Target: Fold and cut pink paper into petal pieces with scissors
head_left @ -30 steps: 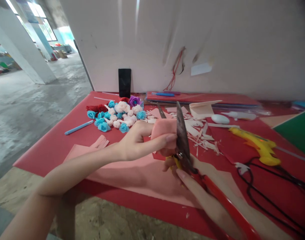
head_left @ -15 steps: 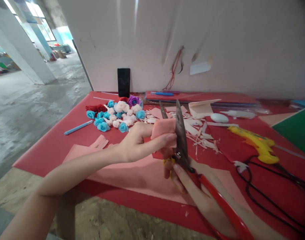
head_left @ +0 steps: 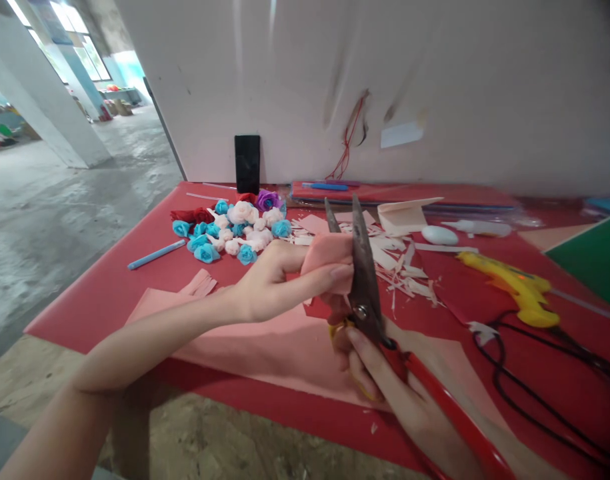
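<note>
"Scissors (head_left: pixel 365 293) have narrowed since a second ago; their two tips stand nearer each other now."

"And the paper they're on?"

"That folded pink paper (head_left: pixel 329 250) is held up over the middle of the tabletop (head_left: pixel 105 293), its right side against the near blade. The left hand (head_left: pixel 279 287) pinches it, thumb flat on the front."

"What about the right hand (head_left: pixel 399 393)?"

"Curled round the handles, low, toward the tabletop's front edge. I'd call this step a cut, partly closed. A clean snip would call for an even squeeze there and a steady pinch here, thumb tip clear of the steel; it's very near."

"What can't you see?"

"The left fingers behind the paper, and most of the far blade; only its tip shows above. So I can't tell how deep the cut goes. The red handles run out of sight below. Something yellow shows by the right fingers, perhaps a handle loop, but it's blurred."

"And underneath?"

"A big pink sheet (head_left: pixel 265 353) along the front edge, partly covered by both arms. Pale scraps (head_left: pixel 409 283) lie behind, half hidden by the blades."
</note>
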Motion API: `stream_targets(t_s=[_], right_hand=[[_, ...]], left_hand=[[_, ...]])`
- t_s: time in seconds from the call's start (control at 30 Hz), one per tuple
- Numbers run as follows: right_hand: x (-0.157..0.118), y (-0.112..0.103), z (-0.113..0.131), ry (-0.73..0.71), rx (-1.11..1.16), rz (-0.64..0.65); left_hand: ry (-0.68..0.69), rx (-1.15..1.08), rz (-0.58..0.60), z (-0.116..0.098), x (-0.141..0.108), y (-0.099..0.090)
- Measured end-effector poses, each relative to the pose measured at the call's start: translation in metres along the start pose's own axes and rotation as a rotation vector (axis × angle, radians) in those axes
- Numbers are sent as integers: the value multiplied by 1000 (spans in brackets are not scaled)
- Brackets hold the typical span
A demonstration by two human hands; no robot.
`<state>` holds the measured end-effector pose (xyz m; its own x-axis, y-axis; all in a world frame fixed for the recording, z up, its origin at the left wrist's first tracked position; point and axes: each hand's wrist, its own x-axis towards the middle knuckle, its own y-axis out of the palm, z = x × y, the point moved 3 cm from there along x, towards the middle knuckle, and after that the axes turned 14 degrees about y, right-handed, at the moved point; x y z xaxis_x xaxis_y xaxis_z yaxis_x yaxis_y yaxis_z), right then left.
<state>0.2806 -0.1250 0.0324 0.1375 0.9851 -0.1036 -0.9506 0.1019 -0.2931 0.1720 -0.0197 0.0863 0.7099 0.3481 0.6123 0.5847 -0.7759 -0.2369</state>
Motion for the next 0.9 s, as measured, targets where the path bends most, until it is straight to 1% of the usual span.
stream_targets(t_s=[0.13, 0.23, 0.33, 0.57, 0.67, 0.73, 0.83, 0.9], right_hand=[[-1, -5, -1, 22, -7, 22], [-1, -6, -2, 38, -11, 23], [-1, -5, -3, 55, -18, 22], [-2, -1, 4, 89, -54, 7], [0, 1, 6, 82, -47, -37], [0, 1, 5, 81, -47, -40], [0, -1, 1, 113, -66, -13], [-1, -2, -1, 170, -65, -30]], left_hand=[[-14, 21, 2, 1, 2, -4], [-42, -62, 24, 5, 2, -7], [-43, -157, 45, 8, 3, -8], [-104, -283, 31, 10, 4, -12], [-103, -237, 32, 13, 5, -15], [-81, -195, 15, 15, 5, -17], [-41, -136, -48, 18, 6, -19], [-4, -87, -95, 19, 6, -20]])
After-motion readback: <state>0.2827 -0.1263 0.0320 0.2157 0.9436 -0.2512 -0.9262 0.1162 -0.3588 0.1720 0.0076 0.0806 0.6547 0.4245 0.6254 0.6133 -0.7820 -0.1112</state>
